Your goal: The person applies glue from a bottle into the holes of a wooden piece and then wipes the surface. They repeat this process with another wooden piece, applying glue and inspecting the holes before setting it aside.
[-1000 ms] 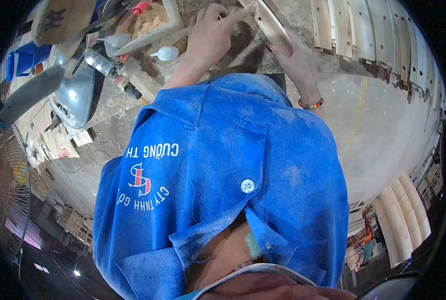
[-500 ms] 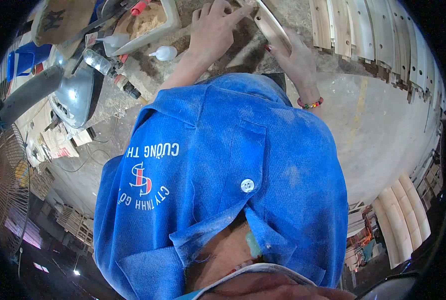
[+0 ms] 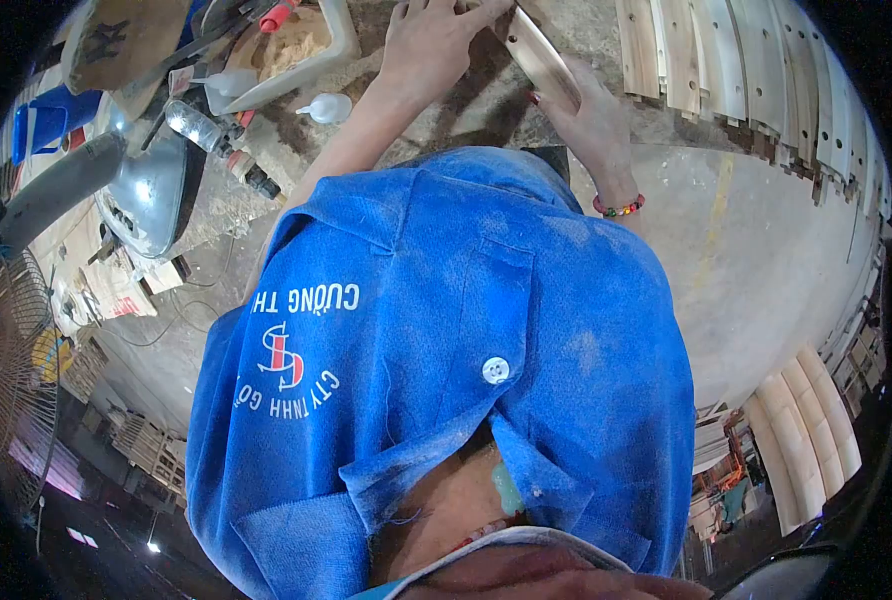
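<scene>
My right hand [image 3: 596, 118] grips the near end of a narrow wooden strip [image 3: 538, 58], which has a dark hole and slants up to the top edge of the view. A dark red nail shows beside the wood, and a beaded bracelet circles that wrist. My left hand [image 3: 428, 50] is at the strip's far end, one digit stretched across to touch it. Its other fingers are apart and partly cut off by the frame's top edge. What lies beyond that edge is hidden. A small white squeeze bottle [image 3: 326, 108] stands beside my left forearm.
At upper left are a pale tub [image 3: 338, 45] of tan paste or dust, another white bottle [image 3: 231, 82], a clear-and-dark tool [image 3: 206, 130] and a grey metal lamp or machine [image 3: 146, 200]. Rows of drilled wooden slats [image 3: 746, 75] line the upper right. A fan [image 3: 16, 350] stands left.
My left hand has shifted up, so its fingers now run out of the frame. The wooden strip and my right hand have barely moved.
</scene>
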{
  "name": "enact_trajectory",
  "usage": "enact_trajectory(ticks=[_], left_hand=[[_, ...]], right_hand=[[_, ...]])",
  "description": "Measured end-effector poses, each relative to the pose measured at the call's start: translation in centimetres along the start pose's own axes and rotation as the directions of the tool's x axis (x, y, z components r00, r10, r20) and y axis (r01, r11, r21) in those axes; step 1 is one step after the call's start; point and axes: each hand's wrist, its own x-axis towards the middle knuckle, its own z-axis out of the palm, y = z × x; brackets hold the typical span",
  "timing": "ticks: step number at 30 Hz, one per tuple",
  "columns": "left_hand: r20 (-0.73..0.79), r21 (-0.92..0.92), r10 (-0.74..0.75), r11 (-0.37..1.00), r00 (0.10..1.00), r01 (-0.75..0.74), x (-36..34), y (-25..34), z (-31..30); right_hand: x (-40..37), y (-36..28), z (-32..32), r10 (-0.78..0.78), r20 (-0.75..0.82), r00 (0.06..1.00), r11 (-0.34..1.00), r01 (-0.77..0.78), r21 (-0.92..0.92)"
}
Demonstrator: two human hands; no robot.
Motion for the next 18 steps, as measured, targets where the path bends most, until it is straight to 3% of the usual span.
enact_trajectory(ticks=[7,10,12,15,18], left_hand=[[-0.055,-0.077,0.037,0.996,0.998,-0.042,-1.5,-0.1,-0.8],[-0.061,-0.032,0.065,0.997,0.996,-0.067,-1.7,0.5,-0.8],[0.001,0.126,0.112,0.986,0.994,-0.111,-1.8,1.0,-0.5],[-0.046,0.137,0.101,0.986,0.994,-0.094,-2.1,0.6,-0.2],[-0.014,-0.012,0.048,0.999,0.999,-0.048,-2.0,0.5,-1.0]], right_hand=[[0.0,0.0,0.1,0.023,0.006,1.000,1.000,-0.023,-0.004],[0.1,0.5,0.4,-0.007,-0.009,1.000,1.000,0.007,-0.014],[0.1,0.5,0.3,-0.004,-0.005,1.000,1.000,0.004,-0.028],[0.1,0.2,0.1,0.012,0.016,1.000,1.000,-0.012,0.011],[0.1,0.3,0.2,0.004,0.003,1.000,1.000,-0.004,-0.003]])
